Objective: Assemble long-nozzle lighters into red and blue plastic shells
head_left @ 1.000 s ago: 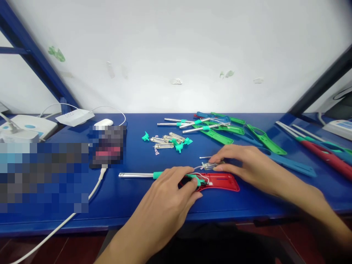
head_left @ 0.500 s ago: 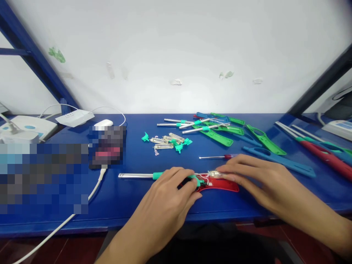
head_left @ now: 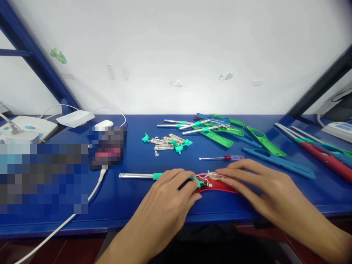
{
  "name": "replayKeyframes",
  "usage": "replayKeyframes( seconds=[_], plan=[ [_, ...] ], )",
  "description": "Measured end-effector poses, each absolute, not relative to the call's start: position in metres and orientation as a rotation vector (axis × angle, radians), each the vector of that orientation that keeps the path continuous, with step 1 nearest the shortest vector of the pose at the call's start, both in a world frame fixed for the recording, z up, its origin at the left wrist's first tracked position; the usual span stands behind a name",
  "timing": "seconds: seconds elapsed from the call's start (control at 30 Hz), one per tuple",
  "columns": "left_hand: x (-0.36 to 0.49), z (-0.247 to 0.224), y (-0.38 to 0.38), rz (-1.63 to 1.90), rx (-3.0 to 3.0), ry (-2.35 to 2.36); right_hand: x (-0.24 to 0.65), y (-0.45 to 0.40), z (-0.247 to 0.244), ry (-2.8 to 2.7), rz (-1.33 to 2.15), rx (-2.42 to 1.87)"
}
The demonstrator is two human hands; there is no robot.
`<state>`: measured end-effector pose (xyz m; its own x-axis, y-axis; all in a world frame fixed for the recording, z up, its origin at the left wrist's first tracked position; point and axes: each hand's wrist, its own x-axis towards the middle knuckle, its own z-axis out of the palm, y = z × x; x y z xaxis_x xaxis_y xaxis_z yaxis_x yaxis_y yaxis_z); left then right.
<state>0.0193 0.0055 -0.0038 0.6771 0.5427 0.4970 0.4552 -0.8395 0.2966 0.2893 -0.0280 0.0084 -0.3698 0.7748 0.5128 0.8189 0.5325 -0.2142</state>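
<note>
My left hand (head_left: 173,194) is closed around an opened long-nosed lighter with a silver tube (head_left: 136,176) and a green collar. It presses by the green trigger (head_left: 197,180), where the fingers hide part of the mechanism. Beneath lies the red half-shell (head_left: 220,185) of the handle. Between thumb and fingertips, my right hand (head_left: 255,183) pinches a clear fuel tank (head_left: 214,175) above that shell. White wires (head_left: 203,176) run between the trigger area and the tank. A small screwdriver (head_left: 225,158) lies just beyond the right hand.
Several clear tanks (head_left: 165,147) and green triggers (head_left: 179,147) lie in the middle. Behind them are silver lighter tubes (head_left: 170,125) and green and blue handle shells (head_left: 277,161). Whole lighters (head_left: 324,156) lie at right. A white cable (head_left: 95,194) and blurred-out items are at left.
My right hand has shifted slightly toward me with the clear tank, its end tilting down to the right. More of the screwdriver's handle shows. My left hand has barely moved.
</note>
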Motion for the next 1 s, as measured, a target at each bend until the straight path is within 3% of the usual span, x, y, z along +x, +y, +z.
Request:
replayKeyframes(
  seconds=[0.47,1.0],
  plan=[
    [0.019,-0.005,0.004,0.873,2.768,0.851,0.281,-0.025,0.005,-2.149,-0.272,-1.256],
    [0.019,-0.005,0.004,0.863,2.762,0.837,0.288,-0.043,0.003,-2.255,-0.193,-1.293]
  ],
)
